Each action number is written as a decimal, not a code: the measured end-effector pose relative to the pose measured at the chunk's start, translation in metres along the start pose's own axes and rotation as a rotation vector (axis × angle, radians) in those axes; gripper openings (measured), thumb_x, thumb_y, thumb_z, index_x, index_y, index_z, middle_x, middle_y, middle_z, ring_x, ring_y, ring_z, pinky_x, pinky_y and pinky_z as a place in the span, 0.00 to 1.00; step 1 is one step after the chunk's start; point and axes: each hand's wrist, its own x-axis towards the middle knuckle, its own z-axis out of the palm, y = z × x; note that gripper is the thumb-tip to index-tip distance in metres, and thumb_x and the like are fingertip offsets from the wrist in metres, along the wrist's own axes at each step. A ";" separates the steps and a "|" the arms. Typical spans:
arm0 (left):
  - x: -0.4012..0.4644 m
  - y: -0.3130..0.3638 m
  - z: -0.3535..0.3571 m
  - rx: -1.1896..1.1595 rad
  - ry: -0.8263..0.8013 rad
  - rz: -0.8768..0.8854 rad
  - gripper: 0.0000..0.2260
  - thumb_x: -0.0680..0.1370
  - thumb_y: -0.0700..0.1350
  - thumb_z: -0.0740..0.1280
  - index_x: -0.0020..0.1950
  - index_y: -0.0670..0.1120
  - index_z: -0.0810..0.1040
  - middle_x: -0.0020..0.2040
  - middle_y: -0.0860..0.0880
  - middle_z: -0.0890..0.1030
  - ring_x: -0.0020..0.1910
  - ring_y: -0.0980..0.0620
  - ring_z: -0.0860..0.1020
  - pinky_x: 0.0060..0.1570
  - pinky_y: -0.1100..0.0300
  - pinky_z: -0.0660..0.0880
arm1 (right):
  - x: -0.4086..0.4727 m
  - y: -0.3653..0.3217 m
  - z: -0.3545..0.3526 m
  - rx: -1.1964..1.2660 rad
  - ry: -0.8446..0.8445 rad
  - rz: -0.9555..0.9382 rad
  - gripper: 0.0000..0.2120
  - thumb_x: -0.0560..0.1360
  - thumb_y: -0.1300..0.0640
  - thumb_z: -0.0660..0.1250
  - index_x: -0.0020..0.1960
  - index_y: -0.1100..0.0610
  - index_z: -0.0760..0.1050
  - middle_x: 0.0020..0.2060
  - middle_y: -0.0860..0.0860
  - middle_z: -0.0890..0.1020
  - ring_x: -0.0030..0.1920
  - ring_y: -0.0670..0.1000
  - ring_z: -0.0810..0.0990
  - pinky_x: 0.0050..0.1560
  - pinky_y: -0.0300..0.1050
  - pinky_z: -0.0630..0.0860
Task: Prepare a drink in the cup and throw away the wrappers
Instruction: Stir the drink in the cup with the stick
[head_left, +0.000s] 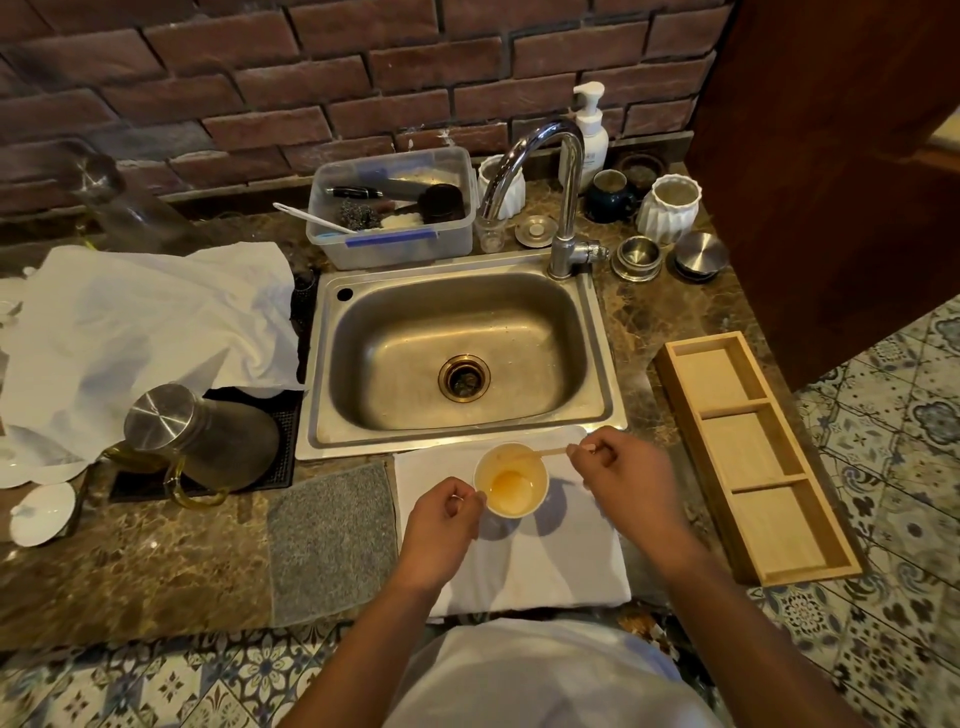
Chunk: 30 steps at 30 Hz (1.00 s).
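- Stirring step, judged: cup (511, 480) sits on white towel (519, 561) at counter edge, just in front of sink (457, 353); amber liquid pooled low in it.
- Left hand (441, 525) curled against cup's left wall, fingers pinched at rim, steadying it; wrist low over towel, forearm coming up from bottom of view.
- Right hand (623, 478) just right of cup, thumb and forefinger closed on outer end of wooden stirrer (540, 453); other fingers folded in, knuckles up.
- Stirrer lies nearly flat across far rim, its tip toward cup's far inner wall; cannot tell if tip reaches liquid.
- To do it well: tilt stick steeper so it dips into liquid, small circles, keep left-hand brace firm since cup looks light and may tip.
- Keep strokes off rim to avoid splashing towel.
- No wrappers visible near cup; cannot tell where they are.
- Wooden tray (748, 452) right of towel, compartments bare.
- Grey mat (332, 540) left of towel; metal-lidded pitcher (202, 441) further left on dark mat.
- Faucet (566, 208) and plastic tub (395, 208) behind sink, well apart from hands.
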 end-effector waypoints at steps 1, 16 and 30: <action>0.000 -0.001 0.000 -0.003 -0.003 -0.002 0.10 0.81 0.44 0.68 0.43 0.40 0.79 0.29 0.53 0.78 0.29 0.56 0.74 0.36 0.57 0.71 | -0.001 0.000 0.000 0.016 0.013 0.000 0.10 0.79 0.49 0.70 0.46 0.54 0.84 0.35 0.49 0.84 0.38 0.51 0.83 0.42 0.56 0.83; -0.002 0.000 -0.001 0.017 -0.031 0.020 0.09 0.83 0.46 0.67 0.46 0.42 0.79 0.29 0.54 0.80 0.26 0.61 0.75 0.34 0.62 0.71 | 0.002 -0.022 0.030 -0.495 -0.177 -0.195 0.14 0.82 0.43 0.62 0.62 0.43 0.83 0.51 0.47 0.88 0.51 0.51 0.85 0.49 0.45 0.81; -0.001 -0.005 0.001 -0.004 -0.028 0.009 0.10 0.83 0.48 0.66 0.45 0.44 0.79 0.31 0.52 0.79 0.24 0.62 0.74 0.32 0.62 0.69 | 0.011 -0.017 0.036 -0.785 -0.177 -0.349 0.16 0.83 0.46 0.59 0.62 0.47 0.82 0.49 0.50 0.87 0.46 0.54 0.85 0.50 0.48 0.83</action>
